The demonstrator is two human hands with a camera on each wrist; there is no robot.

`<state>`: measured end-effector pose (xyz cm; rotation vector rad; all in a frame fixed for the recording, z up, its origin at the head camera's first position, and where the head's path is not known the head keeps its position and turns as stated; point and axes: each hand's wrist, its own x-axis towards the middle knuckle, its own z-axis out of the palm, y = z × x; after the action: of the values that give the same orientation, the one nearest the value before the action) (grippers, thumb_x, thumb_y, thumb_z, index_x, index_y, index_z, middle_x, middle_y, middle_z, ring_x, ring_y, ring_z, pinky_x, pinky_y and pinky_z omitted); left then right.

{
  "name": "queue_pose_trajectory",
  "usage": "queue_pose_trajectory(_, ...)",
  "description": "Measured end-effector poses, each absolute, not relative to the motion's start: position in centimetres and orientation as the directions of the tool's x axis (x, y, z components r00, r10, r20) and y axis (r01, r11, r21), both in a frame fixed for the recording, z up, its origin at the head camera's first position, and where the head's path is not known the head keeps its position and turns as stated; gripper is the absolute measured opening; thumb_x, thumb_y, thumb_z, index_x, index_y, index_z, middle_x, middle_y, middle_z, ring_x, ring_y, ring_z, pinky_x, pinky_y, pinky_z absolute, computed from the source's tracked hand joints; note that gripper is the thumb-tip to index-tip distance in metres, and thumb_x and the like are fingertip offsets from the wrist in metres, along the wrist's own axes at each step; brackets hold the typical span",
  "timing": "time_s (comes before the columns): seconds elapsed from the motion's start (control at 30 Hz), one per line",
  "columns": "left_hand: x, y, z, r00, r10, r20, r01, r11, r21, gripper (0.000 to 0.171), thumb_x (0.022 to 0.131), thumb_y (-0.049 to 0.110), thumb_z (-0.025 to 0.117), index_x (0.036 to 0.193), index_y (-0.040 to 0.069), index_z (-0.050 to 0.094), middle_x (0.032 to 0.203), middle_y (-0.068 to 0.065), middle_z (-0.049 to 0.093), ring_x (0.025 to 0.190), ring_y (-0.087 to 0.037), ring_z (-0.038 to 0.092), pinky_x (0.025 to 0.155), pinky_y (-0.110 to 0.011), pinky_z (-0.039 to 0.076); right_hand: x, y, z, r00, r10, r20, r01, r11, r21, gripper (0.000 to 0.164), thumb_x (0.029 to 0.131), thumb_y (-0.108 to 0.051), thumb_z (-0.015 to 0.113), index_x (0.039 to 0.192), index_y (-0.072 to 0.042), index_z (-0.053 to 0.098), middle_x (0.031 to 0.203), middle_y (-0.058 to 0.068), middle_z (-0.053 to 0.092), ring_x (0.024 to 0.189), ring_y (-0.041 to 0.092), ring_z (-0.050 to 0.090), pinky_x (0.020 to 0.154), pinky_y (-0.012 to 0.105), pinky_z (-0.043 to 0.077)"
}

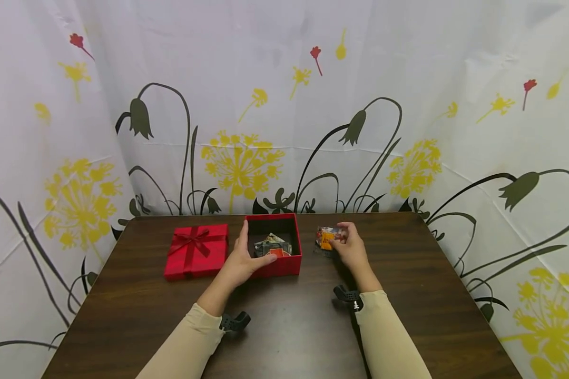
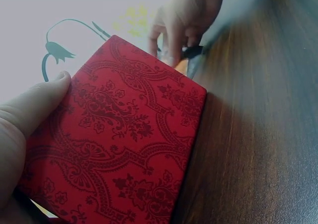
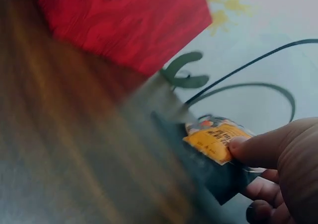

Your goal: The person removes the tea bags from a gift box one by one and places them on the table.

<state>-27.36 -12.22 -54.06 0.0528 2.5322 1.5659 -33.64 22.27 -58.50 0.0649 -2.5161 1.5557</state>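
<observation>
A red gift box (image 1: 276, 269) without its lid stands near the table's back edge, dark inside. My left hand (image 1: 241, 264) grips its near left corner, fingers along the left wall and thumb at the front rim. In the left wrist view the box wall (image 2: 119, 119) shows a dark floral pattern. Several small flat pieces (image 1: 271, 243) lie in the box. Right of the box, my right hand (image 1: 353, 251) pinches a small flat packet with a printed face and an orange label (image 3: 213, 140), thumb on the label. A dark part of it (image 3: 221, 182) hangs below.
The red lid (image 1: 196, 251) with a ribbon bow lies left of the box on the brown wooden table (image 1: 284, 326). Behind the table hangs a white curtain (image 1: 275, 105) with printed flowers. Each wrist carries a black camera mount (image 1: 346, 293).
</observation>
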Motion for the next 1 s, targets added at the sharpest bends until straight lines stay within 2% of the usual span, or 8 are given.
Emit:
queue_pose_trajectory(0.1,-27.4,-12.2,-54.0,-0.986,0.114,-0.122,-0.058,0.454,0.889,0.132,0.089,0.055,0.086,0.176,0.036,-0.011,0.183,-0.023,0.005,0.168,-0.052,0.010,0.126,-0.079,0.024,-33.5,22.2,-59.0,-0.975,0.067,0.211,-0.139,0.555,-0.820,0.046,0.095,-0.003,0.081,0.135,-0.007,0.057,0.102,0.013,0.070,0.082,0.019,0.063,0.072,0.028,0.050)
queue_pose_trajectory(0.33,-27.6,-12.2,-53.8,-0.987,0.111,-0.120,-0.057,0.455,0.889,0.134,0.086,0.060,0.087,0.176,0.036,-0.009,0.183,-0.022,0.005,0.168,-0.052,0.011,0.127,-0.078,0.023,-33.6,21.6,-59.2,-0.957,-0.018,0.288,-0.215,0.712,-0.668,0.002,0.100,-0.005,0.077,0.101,-0.005,0.078,0.102,0.015,0.069,0.093,0.030,0.065,0.085,0.044,0.054)
queue_pose_trajectory(0.5,-27.4,-12.2,-53.9,-0.987,0.108,-0.122,-0.060,0.456,0.888,0.133,0.086,0.060,0.086,0.176,0.036,-0.010,0.183,-0.022,0.005,0.169,-0.051,0.008,0.127,-0.079,0.022,-33.2,21.1,-59.3,-0.957,-0.014,0.288,-0.208,0.727,-0.654,0.004,0.099,-0.008,0.079,0.100,-0.004,0.079,0.108,0.018,0.058,0.100,0.033,0.058,0.089,0.048,0.050)
queue_pose_trajectory(0.67,-27.4,-12.2,-54.0,-0.985,0.116,-0.129,-0.062,0.459,0.886,0.134,0.086,0.060,0.087,0.175,0.037,-0.011,0.183,-0.022,0.005,0.169,-0.052,0.005,0.126,-0.079,0.021,-33.0,20.9,-59.6,-0.964,0.007,0.265,-0.178,0.726,-0.664,0.025,0.092,-0.020,0.090,0.111,-0.009,0.079,0.120,0.020,0.048,0.110,0.040,0.051,0.095,0.052,0.044)
queue_pose_trajectory(0.83,-27.4,-12.3,-54.0,-0.984,0.118,-0.131,-0.064,0.456,0.888,0.135,0.086,0.061,0.087,0.176,0.036,-0.010,0.183,-0.023,0.004,0.168,-0.052,0.006,0.126,-0.079,0.022,-33.2,20.9,-60.0,-0.963,-0.001,0.269,-0.183,0.734,-0.654,0.029,0.091,-0.019,0.091,0.116,-0.010,0.080,0.129,0.023,0.048,0.119,0.046,0.050,0.102,0.058,0.044)
queue_pose_trajectory(1.0,-27.5,-12.3,-54.0,-0.985,0.118,-0.124,-0.060,0.442,0.895,0.135,0.085,0.060,0.087,0.176,0.034,-0.009,0.183,-0.022,0.005,0.168,-0.052,0.007,0.127,-0.079,0.022,-33.3,21.1,-59.6,-0.962,-0.042,0.269,-0.214,0.726,-0.653,0.029,0.092,-0.014,0.089,0.120,-0.012,0.081,0.122,0.020,0.055,0.114,0.043,0.054,0.098,0.054,0.046)
